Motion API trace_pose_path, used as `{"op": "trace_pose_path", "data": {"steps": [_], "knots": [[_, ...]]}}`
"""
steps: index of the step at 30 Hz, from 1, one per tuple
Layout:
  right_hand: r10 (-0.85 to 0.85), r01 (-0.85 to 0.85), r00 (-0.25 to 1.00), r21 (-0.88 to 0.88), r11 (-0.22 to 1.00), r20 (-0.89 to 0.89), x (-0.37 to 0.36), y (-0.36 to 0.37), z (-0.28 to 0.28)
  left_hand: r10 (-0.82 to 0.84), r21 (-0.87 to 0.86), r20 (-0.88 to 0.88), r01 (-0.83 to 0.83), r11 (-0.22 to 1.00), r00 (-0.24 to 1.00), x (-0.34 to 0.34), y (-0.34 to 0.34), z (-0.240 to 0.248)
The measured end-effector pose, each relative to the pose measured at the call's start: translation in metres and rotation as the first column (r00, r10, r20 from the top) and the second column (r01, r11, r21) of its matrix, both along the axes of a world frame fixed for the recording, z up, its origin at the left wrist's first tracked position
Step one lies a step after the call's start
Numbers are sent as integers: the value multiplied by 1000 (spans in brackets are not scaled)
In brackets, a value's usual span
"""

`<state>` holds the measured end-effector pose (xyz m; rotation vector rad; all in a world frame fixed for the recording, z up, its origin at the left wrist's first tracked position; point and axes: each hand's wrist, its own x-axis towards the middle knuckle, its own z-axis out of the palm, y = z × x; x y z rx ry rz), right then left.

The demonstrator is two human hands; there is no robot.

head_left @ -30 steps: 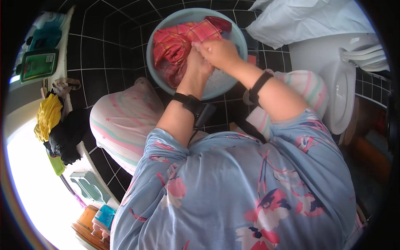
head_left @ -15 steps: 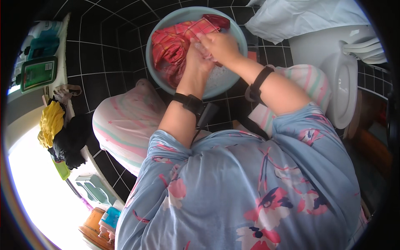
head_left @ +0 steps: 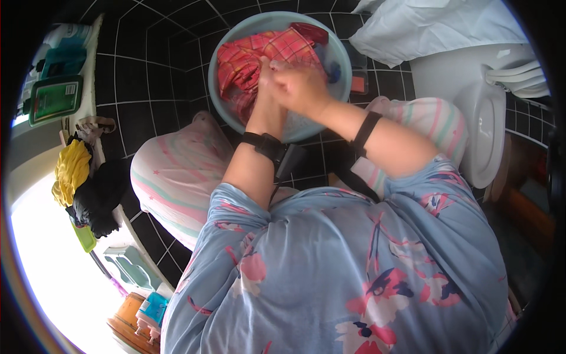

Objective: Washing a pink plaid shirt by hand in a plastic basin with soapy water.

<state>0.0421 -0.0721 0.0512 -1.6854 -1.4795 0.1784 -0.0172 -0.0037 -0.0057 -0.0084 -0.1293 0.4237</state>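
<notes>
Landmark: we take the round pale blue basin (head_left: 341, 56), which sits on the black tiled floor (head_left: 141, 100) just in front of our knees.
Cloth: a red and pink checked cloth (head_left: 250, 59) lies bunched inside the basin, filling its left and upper part; a darker red piece shows at the basin's top edge.
Left hand: our left hand (head_left: 265, 97) is inside the basin, fingers closed around a fold of the checked cloth at the basin's middle.
Right hand: our right hand (head_left: 298, 88) is also inside the basin, pressed against the left hand, fingers curled tight on the same bunch of cloth.
Wrists: a black strap band (head_left: 265, 144) sits on the left wrist just below the basin's near rim, and a second black band (head_left: 365, 131) on the right forearm, to the basin's lower right.
Clothing: we wear a light blue floral garment (head_left: 354, 259); our knees, in pale striped fabric (head_left: 171, 177), spread to either side below the basin.
Right of the basin: a white toilet (head_left: 471, 112), with a white cloth (head_left: 436, 26) lying above it.
Left of the basin: well apart, a yellow cloth (head_left: 72, 171) and a black cloth (head_left: 103, 197) lie heaped on a ledge, with a green tray (head_left: 56, 97) farther up.
</notes>
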Motion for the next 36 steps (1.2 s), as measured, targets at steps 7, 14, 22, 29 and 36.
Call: {"op": "trace_pose_path", "data": {"steps": [7, 14, 22, 29, 36], "knots": [[-209, 124, 954, -351, 928, -216, 54, 11, -10, -114, -483, -145, 30, 875, 983, 17, -13, -47], [27, -35, 998, 161, 986, 55, 1, 2, 3, -19, 46, 58, 16, 999, 998, -6, -8, -3], [-30, 32, 999, -120, 992, 22, 10, 3, 2, 0, -127, -356, -48, 991, 935, 0, 6, -9], [-144, 82, 979, -372, 925, -142, 41, 13, -3, -25, -166, -709, -132, 977, 705, 19, -20, 11], [13, -25, 996, 143, 989, 83, -5, 2, -2, 14, -37, -72, -17, 999, 997, -7, 10, -33]]}}
